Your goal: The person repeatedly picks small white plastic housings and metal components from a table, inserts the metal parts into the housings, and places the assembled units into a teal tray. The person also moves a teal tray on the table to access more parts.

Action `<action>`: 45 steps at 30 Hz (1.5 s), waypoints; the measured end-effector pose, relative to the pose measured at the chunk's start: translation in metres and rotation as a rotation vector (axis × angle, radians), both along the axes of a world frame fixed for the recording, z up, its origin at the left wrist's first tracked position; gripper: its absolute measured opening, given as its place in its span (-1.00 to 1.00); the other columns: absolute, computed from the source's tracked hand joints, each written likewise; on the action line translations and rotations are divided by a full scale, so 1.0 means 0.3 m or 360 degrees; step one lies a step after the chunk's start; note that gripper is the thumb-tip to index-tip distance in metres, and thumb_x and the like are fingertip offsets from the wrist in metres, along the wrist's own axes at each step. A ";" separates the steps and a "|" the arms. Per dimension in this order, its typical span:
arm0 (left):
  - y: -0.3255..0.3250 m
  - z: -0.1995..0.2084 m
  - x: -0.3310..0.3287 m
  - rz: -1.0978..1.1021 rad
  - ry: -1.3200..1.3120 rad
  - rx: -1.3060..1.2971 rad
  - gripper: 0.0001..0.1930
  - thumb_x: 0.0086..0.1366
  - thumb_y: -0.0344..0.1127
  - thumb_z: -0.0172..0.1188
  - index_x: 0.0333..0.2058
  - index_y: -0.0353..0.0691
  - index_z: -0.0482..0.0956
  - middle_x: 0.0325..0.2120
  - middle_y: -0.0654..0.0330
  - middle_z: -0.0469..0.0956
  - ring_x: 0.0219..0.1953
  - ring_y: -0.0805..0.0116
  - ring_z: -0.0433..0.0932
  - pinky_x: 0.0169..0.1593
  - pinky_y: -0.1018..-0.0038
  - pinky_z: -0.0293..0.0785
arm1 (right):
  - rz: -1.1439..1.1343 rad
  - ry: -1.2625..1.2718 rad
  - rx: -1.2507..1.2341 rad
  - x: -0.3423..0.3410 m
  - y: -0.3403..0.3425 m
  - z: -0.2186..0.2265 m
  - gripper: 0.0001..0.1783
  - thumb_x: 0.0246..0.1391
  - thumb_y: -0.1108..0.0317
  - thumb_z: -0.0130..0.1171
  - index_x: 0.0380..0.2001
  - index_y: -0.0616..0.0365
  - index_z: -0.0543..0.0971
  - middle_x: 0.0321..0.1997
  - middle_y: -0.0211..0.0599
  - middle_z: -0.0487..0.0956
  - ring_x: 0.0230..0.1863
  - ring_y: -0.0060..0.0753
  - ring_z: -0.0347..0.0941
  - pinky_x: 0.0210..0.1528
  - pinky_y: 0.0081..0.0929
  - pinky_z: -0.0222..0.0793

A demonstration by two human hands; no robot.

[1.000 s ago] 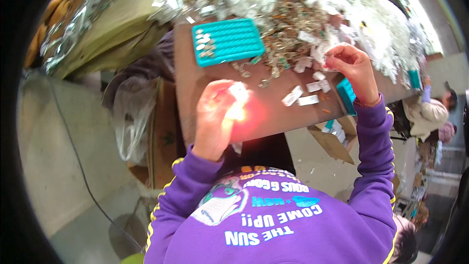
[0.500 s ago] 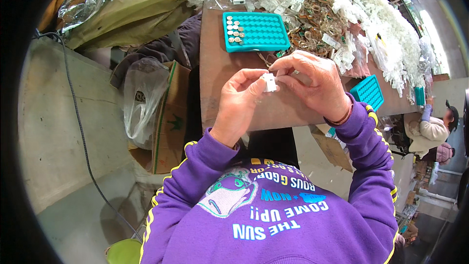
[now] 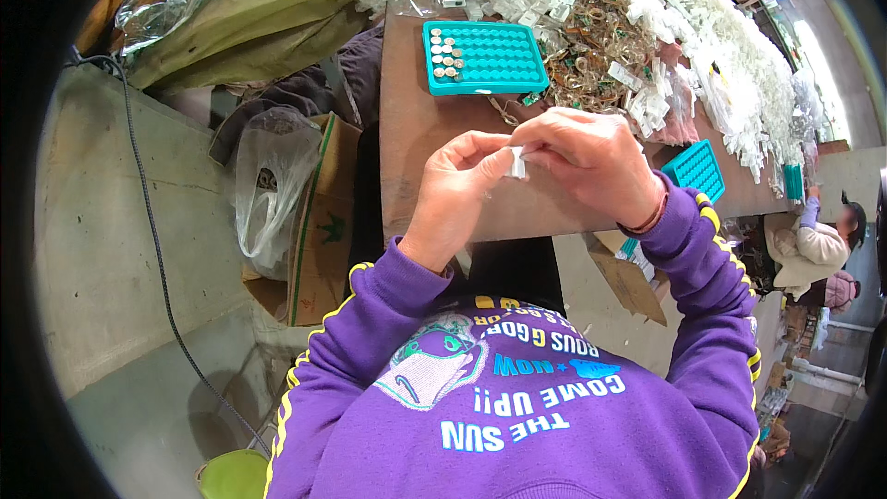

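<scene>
Above the near part of the brown table, my left hand (image 3: 455, 187) pinches a small white plastic case (image 3: 516, 164) between thumb and fingers. My right hand (image 3: 593, 159) is closed too, its thumb and fingertips pressed together at the upper right side of the same case. The fingers cover much of the case, and any smaller part between them is hidden. Just beyond the hands sits a teal tray (image 3: 504, 48) of small hollows. Several round, coin-like metal pieces (image 3: 449, 62) fill its left columns.
A heap of tangled wires and clear parts (image 3: 601, 37) lies behind, beside a long pile of white plastic pieces (image 3: 688, 23). Another teal tray (image 3: 696, 174) rests at the right table edge. A cardboard box (image 3: 323, 222) stands left. Other people (image 3: 808, 236) are at far right.
My right fingers have closed in on the white case, which now looks turned and more covered. My left hand keeps its hold with little movement.
</scene>
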State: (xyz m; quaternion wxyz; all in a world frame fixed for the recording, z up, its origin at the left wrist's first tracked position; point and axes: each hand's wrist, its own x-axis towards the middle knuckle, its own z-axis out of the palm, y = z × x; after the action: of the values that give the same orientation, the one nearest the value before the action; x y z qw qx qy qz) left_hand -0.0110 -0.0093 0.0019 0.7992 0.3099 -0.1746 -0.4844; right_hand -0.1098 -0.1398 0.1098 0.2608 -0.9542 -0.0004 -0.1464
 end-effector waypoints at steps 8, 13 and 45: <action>0.003 0.015 0.001 -0.0038 0.0201 -0.0062 -0.78 0.31 -0.38 0.19 -0.14 -0.38 0.53 -0.29 0.13 0.60 -0.29 0.37 0.60 -0.14 0.49 0.53 | -0.0147 -0.0194 0.0095 -0.034 -0.003 -0.052 -0.88 -0.04 0.48 0.24 -0.39 0.21 0.52 -0.44 -0.19 0.50 -0.40 -0.14 0.49 -0.35 -0.39 0.42; 0.005 0.009 0.007 -0.0085 0.0100 -0.0093 -0.76 0.33 -0.34 0.16 -0.11 -0.37 0.51 -0.23 0.15 0.58 -0.20 0.40 0.58 -0.10 0.42 0.56 | -0.0089 -0.0169 -0.0026 -0.031 0.008 -0.064 -0.82 -0.05 0.57 0.17 -0.32 0.21 0.46 -0.39 -0.18 0.46 -0.40 -0.08 0.48 -0.39 -0.32 0.41; -0.404 0.246 0.431 0.1134 -0.3733 0.0311 -0.50 0.12 -0.40 0.25 0.09 -0.06 0.45 0.15 0.01 0.38 0.20 0.15 0.36 0.27 0.12 0.18 | -0.0691 -0.0553 0.0333 -0.267 0.145 -0.169 -0.89 -0.08 0.61 0.25 -0.43 0.23 0.57 -0.45 -0.21 0.57 -0.43 -0.22 0.53 -0.37 -0.44 0.44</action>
State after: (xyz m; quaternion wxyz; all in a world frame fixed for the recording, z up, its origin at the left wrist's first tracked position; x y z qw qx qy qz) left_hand 0.1183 -0.1306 0.0758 0.2197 0.6467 -0.6559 0.3215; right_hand -0.1900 -0.0962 0.0589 0.3164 -0.8606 0.1742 -0.3591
